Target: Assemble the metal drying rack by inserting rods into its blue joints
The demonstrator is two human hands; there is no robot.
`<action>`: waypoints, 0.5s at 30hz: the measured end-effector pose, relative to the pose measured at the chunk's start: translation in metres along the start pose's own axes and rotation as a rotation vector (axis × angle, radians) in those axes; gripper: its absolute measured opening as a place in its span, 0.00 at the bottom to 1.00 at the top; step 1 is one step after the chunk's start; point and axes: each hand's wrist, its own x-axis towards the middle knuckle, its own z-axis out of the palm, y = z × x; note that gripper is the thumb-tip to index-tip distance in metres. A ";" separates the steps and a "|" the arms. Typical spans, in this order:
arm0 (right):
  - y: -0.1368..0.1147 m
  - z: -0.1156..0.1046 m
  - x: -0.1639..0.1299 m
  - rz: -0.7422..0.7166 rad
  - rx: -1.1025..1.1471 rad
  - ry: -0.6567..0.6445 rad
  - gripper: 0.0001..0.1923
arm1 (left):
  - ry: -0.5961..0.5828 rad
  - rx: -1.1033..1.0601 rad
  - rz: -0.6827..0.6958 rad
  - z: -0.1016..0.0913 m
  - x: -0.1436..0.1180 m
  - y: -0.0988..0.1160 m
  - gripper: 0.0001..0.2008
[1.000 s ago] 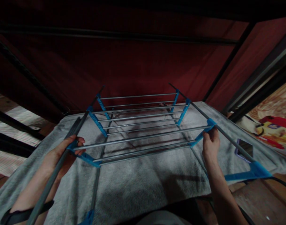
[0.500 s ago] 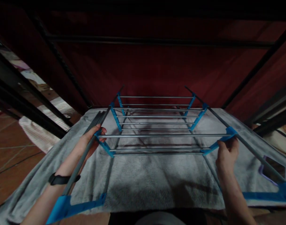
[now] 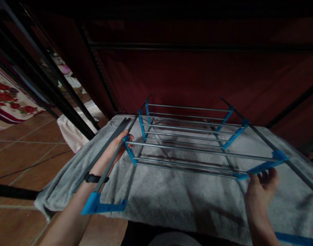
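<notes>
A shoe rack of grey metal tubes and blue plastic brackets (image 3: 259, 165) lies on a grey blanket (image 3: 171, 191). My left hand (image 3: 116, 145), with a black band on its wrist, is wrapped round the rack's left side pole at a blue joint. Just below the right-hand bracket is my right hand (image 3: 260, 189), its fingers loosely bent and apart with nothing in them. Whether a fingertip still touches the bracket I cannot tell. Several loose grey tubes (image 3: 102, 150) lie beside my left forearm, which partly hides them.
Behind the rack hangs a dark red cloth panel (image 3: 184, 75) on a black frame. Black posts (image 3: 66, 99) stand at the left. Past them are a striped cloth (image 3: 71, 131) on the tiled floor (image 3: 30, 153) and a flowered cloth (image 3: 10, 97).
The view has turned left, so the rack appears farther right and tilted. My right hand has loosened from the right bracket and dropped slightly below it. My left hand keeps its hold.
</notes>
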 end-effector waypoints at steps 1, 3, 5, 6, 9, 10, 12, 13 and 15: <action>0.002 0.001 -0.012 0.031 0.030 -0.004 0.36 | 0.001 0.000 0.005 0.000 -0.001 0.000 0.18; 0.005 0.006 -0.039 0.080 0.026 -0.043 0.36 | -0.002 0.000 0.004 0.001 -0.001 0.000 0.18; 0.006 0.012 -0.068 0.146 0.001 -0.207 0.32 | 0.004 -0.007 -0.012 0.001 -0.001 0.000 0.18; 0.005 0.015 -0.082 0.165 -0.012 -0.319 0.29 | 0.015 -0.015 -0.017 0.001 -0.001 0.000 0.18; 0.004 0.026 -0.123 0.124 -0.023 -0.628 0.20 | 0.059 -0.033 0.004 -0.002 -0.001 -0.004 0.17; 0.005 0.030 -0.135 0.084 -0.019 -0.710 0.18 | 0.074 -0.030 0.027 -0.005 -0.001 -0.009 0.17; 0.009 0.035 -0.157 -0.009 -0.036 -0.846 0.17 | 0.106 0.012 0.063 -0.015 -0.001 -0.023 0.18; 0.013 0.037 -0.166 -0.058 -0.051 -0.897 0.17 | 0.123 0.055 0.072 -0.022 0.000 -0.033 0.18; 0.023 0.039 -0.181 -0.160 -0.087 -0.956 0.18 | 0.175 0.200 0.045 -0.041 0.001 -0.057 0.19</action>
